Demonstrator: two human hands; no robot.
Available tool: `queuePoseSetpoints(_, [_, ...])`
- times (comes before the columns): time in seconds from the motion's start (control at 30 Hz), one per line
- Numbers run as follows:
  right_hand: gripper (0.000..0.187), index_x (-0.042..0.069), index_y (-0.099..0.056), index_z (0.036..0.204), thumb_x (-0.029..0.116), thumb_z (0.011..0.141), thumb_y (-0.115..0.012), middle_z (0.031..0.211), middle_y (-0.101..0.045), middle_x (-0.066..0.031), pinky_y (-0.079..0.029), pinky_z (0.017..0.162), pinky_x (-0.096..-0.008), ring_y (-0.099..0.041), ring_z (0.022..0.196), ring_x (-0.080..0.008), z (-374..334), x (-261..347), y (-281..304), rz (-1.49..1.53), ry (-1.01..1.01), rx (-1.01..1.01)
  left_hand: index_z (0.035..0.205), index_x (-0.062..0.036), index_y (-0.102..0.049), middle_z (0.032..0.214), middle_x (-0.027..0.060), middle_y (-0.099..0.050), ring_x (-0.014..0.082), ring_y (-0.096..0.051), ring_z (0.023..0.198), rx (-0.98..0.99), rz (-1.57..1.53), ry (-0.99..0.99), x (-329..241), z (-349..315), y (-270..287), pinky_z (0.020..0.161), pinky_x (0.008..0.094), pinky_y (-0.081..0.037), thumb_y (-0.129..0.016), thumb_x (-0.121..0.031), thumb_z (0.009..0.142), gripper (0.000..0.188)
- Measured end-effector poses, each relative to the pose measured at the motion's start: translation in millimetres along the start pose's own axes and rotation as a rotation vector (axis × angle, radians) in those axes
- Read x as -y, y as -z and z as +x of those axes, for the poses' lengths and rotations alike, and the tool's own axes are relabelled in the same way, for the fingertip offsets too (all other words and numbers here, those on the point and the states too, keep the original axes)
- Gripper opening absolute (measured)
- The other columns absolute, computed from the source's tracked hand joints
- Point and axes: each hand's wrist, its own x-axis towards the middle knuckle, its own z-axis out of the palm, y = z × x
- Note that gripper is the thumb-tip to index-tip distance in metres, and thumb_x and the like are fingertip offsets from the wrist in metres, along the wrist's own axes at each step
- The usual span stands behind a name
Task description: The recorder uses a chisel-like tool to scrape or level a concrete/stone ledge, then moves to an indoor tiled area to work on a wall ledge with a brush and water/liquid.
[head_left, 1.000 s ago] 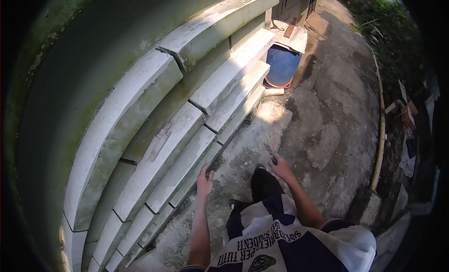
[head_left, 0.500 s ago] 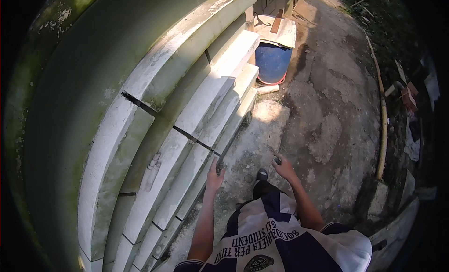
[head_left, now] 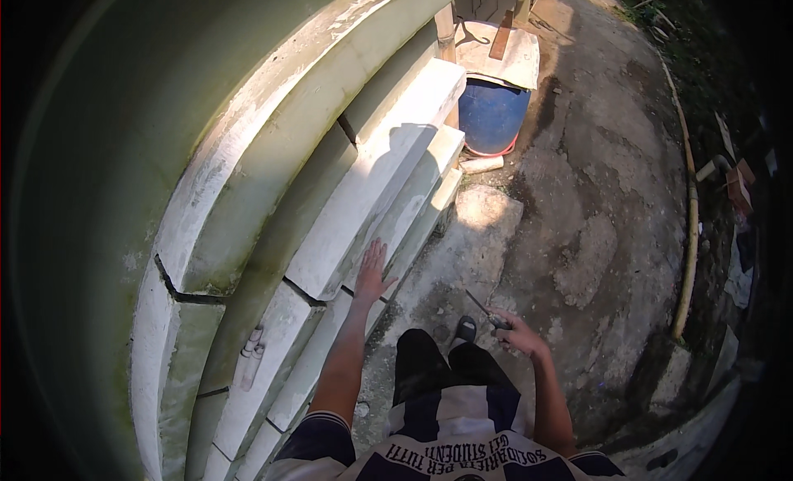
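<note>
Long pale moulding blocks (head_left: pixel 376 179) run in stepped, stacked rows along the left, with dark gaps at their joints. My left hand (head_left: pixel 371 272) lies on a lower row of them with its fingers stretched out, near a dark gap. Clear of the blocks, over the ground, my right hand (head_left: pixel 524 337) is closed round the dark handle of a screwdriver (head_left: pixel 479 305). Its thin shaft points forward and to the left. The fingers hide part of the handle.
Two small whitish cylinders (head_left: pixel 250 357) rest on a middle block. Ahead stands a blue barrel (head_left: pixel 493 117) covered by a pale sheet (head_left: pixel 514 55) with a brown wooden piece (head_left: pixel 501 36) on it. A long pole (head_left: pixel 687 233) lies along the right of the rough ground.
My left hand has moved forward and now lies spread on the blocks. My right hand has shifted slightly right and back, and the screwdriver's shaft now shows. The view has shifted.
</note>
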Motion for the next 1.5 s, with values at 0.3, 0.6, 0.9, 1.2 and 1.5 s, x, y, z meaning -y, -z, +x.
queuePoseSetpoints(0.3, [0.070,0.019,-0.038,0.146,0.002,0.081,-0.060,0.085,-0.064,-0.0131,-0.052,0.062,-0.0389,-0.066,0.069,-0.0259,118.7,-13.8,-38.2,-0.735,0.824,-0.414,0.150,-0.0078,-0.021,0.156,0.0164,-0.018,0.0294,-0.017,0.145,-0.059,-0.060,-0.004,-4.1,23.0,5.1,0.117,0.0426,-0.018,-0.072,-0.026,0.072,0.095])
queuePoseSetpoints(0.6, [0.035,0.011,-0.057,0.121,0.007,0.088,-0.049,0.097,-0.063,-0.0170,-0.055,0.069,-0.0447,-0.067,0.081,-0.0335,170.6,103.3,-132.0,-1.287,0.316,-0.331,0.150,-0.0112,-0.023,0.146,0.0178,-0.039,0.0328,-0.041,0.133,-0.130,-0.167,0.246,23.6,8.3,-22.3,0.108,0.0410,-0.037,-0.074,-0.023,0.071,0.094])
queuePoseSetpoints(0.9, [0.016,0.008,-0.063,0.101,0.014,0.089,-0.055,0.095,-0.060,-0.0122,-0.055,0.068,-0.0339,-0.068,0.083,-0.0239,200.0,99.9,-142.4,-1.512,0.346,-0.283,0.150,-0.0183,-0.026,0.145,0.0195,-0.040,0.0351,-0.038,0.134,-0.176,-0.139,0.219,29.1,6.9,-28.1,0.109,0.0416,-0.034,-0.074,-0.025,0.073,0.091])
queuePoseSetpoints(1.2, [0.019,0.007,-0.064,0.104,0.012,0.090,-0.054,0.096,-0.062,-0.0145,-0.057,0.067,-0.0338,-0.069,0.082,-0.0251,206.8,91.6,-154.7,-1.442,0.286,-0.353,0.151,-0.0173,-0.022,0.147,0.0180,-0.038,0.0326,-0.038,0.135,-0.112,-0.185,0.241,34.5,7.3,-30.1,0.109,0.0399,-0.035,-0.075,-0.025,0.073,0.095])
queuePoseSetpoints(1.5, [0.031,0.010,-0.057,0.124,0.012,0.094,-0.048,0.094,-0.062,-0.0149,-0.057,0.064,-0.0365,-0.069,0.076,-0.0265,217.4,84.5,-153.6,-1.435,0.215,-0.391,0.149,-0.0104,-0.024,0.152,0.0135,-0.032,0.0286,-0.036,0.137,-0.120,-0.177,0.132,10.7,14.5,-5.5,0.108,0.0405,-0.036,-0.076,-0.026,0.071,0.095])
